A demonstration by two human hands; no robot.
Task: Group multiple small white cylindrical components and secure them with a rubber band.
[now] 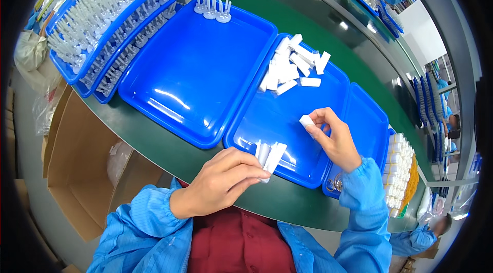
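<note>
My left hand (221, 178) is closed on a small clear plastic part with upright prongs (262, 153). A white rectangular block (276, 156) stands on or against that part; I cannot tell which. Over the middle blue tray (246, 129), my right hand (334, 137) pinches another white block (306, 121) between thumb and fingers. The two hands are apart. A loose heap of similar white blocks (287, 70) lies at the far end of the same tray. In the larger blue tray (179, 75) to the left, several clear pronged parts (212, 12) stand upright in the far corner.
Stacked blue trays (90, 75) full of clear pronged parts rise at the far left. Another blue tray (362, 114) sits at the right, beside rows of white cylindrical pieces (395, 170). An open cardboard box (84, 170) stands below the green table's edge (149, 144). Other people work beyond.
</note>
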